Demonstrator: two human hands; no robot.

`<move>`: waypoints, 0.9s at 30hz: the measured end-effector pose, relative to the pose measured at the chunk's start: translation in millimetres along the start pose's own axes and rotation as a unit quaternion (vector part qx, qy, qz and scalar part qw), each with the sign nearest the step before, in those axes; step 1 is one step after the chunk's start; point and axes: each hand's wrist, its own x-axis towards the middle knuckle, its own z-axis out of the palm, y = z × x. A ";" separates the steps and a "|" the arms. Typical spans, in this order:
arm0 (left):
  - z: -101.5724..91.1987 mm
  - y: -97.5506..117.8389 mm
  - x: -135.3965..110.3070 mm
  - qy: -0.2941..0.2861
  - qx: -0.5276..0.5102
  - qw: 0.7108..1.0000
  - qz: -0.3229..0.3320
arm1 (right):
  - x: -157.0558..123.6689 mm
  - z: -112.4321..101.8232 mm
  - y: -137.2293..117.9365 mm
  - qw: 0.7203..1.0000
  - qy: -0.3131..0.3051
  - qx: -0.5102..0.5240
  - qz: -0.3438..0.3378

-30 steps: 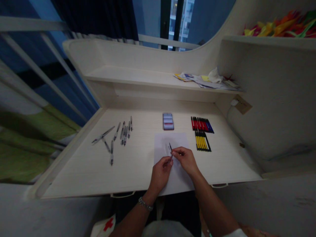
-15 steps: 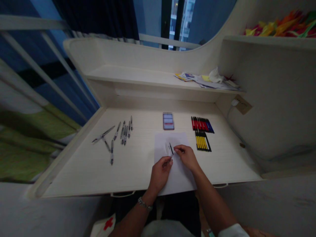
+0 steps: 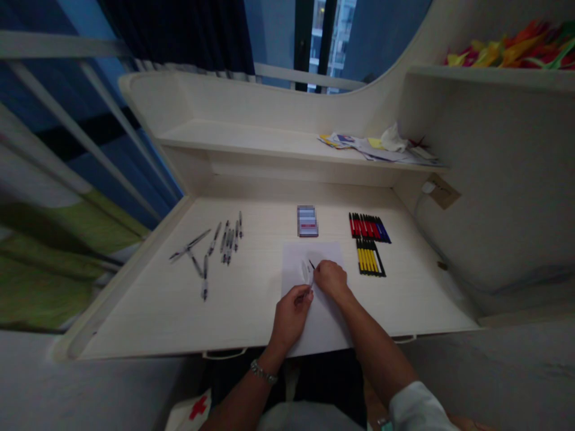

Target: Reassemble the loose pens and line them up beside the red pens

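Note:
A sheet of white paper (image 3: 323,326) lies in front of me. Over it, my left hand (image 3: 291,308) is closed in a pinch on something small and thin that I cannot make out. My right hand (image 3: 331,278) is closed just above and right of the left fingertips, around the lower part of a thin black pen-like stick (image 3: 311,264). Only the stick's upper end shows. Left of the stick is a small whitish, see-through piece (image 3: 305,272), whose kind is unclear.
Several clear pens (image 3: 229,242) lie loose on the left of the white desk (image 3: 251,311). A blurred phone-like rectangle (image 3: 308,221) is beyond the paper. Right of it are rows of red and blue pens (image 3: 369,227) and yellow pens (image 3: 368,258). Papers (image 3: 381,146) lie on the shelf.
My right hand has moved slightly left and closed over the lower part of the black stick, which showed more fully before. My left hand has stayed almost in place.

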 end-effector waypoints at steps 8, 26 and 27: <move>0.4 -0.5 -0.3 -0.008 -0.008 1.000 -0.001 | 1.9 -7.3 20.0 0.937 0.026 0.347 -0.040; 3.5 -0.3 -1.2 -0.010 0.003 1.000 -0.002 | -30.0 -29.5 5.0 0.797 0.061 0.598 -0.068; 3.5 -0.4 -1.2 -0.012 0.003 1.000 -0.002 | -29.9 -30.0 5.8 0.797 0.065 0.597 -0.067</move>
